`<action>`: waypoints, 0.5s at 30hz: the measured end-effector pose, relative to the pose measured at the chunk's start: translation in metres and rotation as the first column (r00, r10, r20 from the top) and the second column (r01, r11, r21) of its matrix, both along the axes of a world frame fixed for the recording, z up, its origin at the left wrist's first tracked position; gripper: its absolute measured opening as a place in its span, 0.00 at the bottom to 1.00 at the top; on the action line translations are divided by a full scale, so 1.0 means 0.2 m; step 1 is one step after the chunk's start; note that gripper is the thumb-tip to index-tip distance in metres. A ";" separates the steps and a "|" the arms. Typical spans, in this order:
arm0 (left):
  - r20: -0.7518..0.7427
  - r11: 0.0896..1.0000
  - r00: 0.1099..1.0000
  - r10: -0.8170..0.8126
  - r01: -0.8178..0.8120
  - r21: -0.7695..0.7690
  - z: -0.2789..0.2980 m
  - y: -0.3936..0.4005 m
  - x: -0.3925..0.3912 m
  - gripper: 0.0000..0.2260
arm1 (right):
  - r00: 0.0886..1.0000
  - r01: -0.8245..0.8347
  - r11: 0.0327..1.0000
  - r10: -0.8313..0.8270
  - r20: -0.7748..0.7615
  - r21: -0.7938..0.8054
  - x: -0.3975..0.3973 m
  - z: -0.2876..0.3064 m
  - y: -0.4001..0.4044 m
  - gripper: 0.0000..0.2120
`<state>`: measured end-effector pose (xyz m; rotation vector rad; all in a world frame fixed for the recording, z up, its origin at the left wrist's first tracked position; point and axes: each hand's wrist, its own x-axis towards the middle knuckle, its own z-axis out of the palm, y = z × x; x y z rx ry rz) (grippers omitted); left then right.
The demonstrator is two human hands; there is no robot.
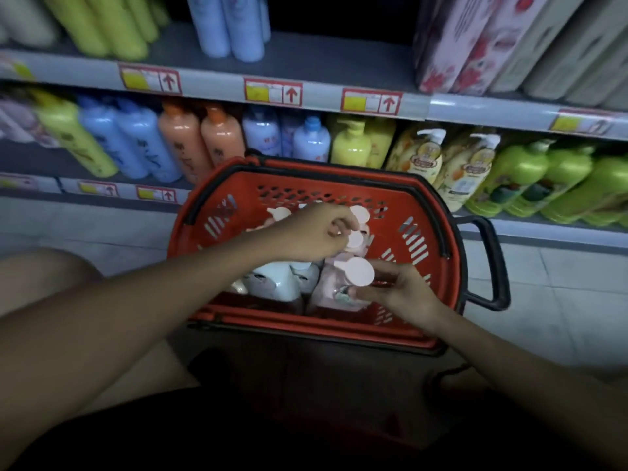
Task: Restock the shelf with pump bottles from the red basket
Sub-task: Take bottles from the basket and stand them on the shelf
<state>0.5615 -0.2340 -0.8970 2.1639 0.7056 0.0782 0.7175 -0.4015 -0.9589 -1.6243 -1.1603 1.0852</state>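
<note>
A red basket (401, 185) with black handles stands on the floor before the shelves. Inside it stand several pump bottles with pale pink and white bodies and round pink-white pump heads. My left hand (316, 234) reaches into the basket's middle, its fingers curled round the pump head of a bottle (355, 239). My right hand (404, 294) is at the basket's near right side, pinching the neck of a pink pump bottle (355, 271) just under its round head. A white bottle (275, 283) stands left of that one.
The lower shelf (543, 229) holds blue, orange, yellow and green bottles. The upper shelf (316, 59) has a gap between the blue bottles (231, 25) and the floral boxes (475, 39). My knee (44, 277) is at the left. The floor is pale tile.
</note>
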 end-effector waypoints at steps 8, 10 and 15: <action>0.200 0.940 0.939 0.279 -0.224 -0.259 0.12 -0.02 -0.21 0.10 | 0.999 -0.020 0.995 0.016 0.041 0.096 -0.05 0.27 0.15 0.20; 0.213 0.932 0.936 0.280 -0.213 -0.292 0.16 -0.04 -0.24 0.13 | 0.999 -0.010 0.989 0.004 0.043 0.146 -0.06 0.45 0.19 0.19; 0.393 0.891 0.846 0.360 -0.186 -0.414 0.43 -0.02 -0.19 0.12 | 0.998 0.057 0.964 -0.053 -0.023 0.260 -0.03 0.90 0.25 0.16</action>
